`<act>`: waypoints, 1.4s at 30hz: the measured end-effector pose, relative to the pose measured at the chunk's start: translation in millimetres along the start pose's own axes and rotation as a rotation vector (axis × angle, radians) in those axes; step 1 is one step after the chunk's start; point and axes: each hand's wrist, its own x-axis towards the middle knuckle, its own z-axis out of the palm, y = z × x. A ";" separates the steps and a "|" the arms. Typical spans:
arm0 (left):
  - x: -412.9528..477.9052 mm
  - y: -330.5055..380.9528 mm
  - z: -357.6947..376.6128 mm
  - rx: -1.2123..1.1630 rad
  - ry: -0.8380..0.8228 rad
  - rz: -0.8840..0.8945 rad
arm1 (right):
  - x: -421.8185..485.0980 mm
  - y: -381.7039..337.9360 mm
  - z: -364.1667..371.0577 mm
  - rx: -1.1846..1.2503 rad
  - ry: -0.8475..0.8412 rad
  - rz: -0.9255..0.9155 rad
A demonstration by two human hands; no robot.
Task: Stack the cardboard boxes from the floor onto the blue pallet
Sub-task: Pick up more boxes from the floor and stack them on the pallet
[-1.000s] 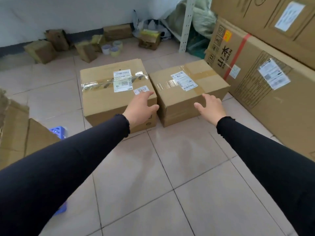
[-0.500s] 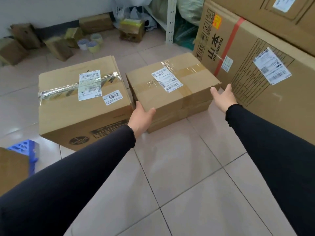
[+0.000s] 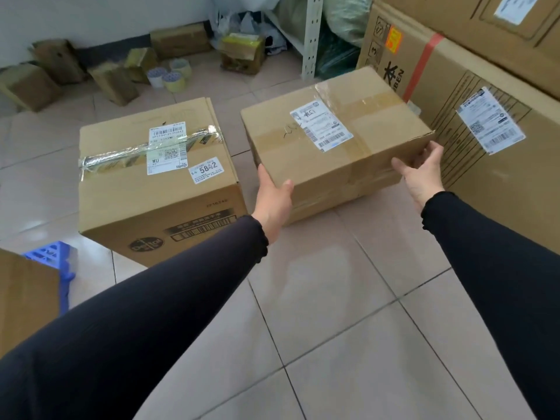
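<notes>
Both hands, spread wide, bracket the taped box (image 3: 336,140) at frame centre-right: left hand (image 3: 272,198) touching its near-left corner, right hand (image 3: 422,171) by its right end.

I'm seeing even, soft daylight filling the room, with pale glare pooling on the floor tiles (image 3: 318,268) nearby. Shadows are staying faint. Wide-angle bending is curving the edges, and far clutter is looking slightly soft.

Glossy beige tiled floor (image 3: 333,298), white wall (image 3: 91,13) with dark skirting, pale metal shelf upright (image 3: 312,34)
</notes>
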 end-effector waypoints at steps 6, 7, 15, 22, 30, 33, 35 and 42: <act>-28.4 73.2 -31.4 -0.082 0.014 0.230 | -32.8 -88.0 -11.4 0.109 0.116 -0.183; -36.5 88.4 -44.1 -0.086 0.024 0.270 | -43.1 -107.1 -8.3 0.138 0.121 -0.215; -141.6 183.9 -209.7 -0.125 0.208 0.507 | -169.6 -242.6 65.4 0.283 0.010 -0.381; -252.8 193.1 -408.3 0.002 0.504 0.517 | -314.0 -327.7 178.1 0.377 -0.230 -0.490; -389.3 147.0 -604.3 0.099 0.821 0.527 | -493.7 -351.1 291.2 0.304 -0.520 -0.696; -430.4 111.5 -648.4 0.111 0.891 0.463 | -546.1 -337.2 313.6 0.217 -0.610 -0.741; -450.8 89.5 -669.0 0.125 0.909 0.427 | -571.0 -326.0 321.7 0.146 -0.660 -0.754; -477.1 33.9 -704.1 0.125 0.909 0.335 | -614.8 -286.2 332.6 0.000 -0.736 -0.843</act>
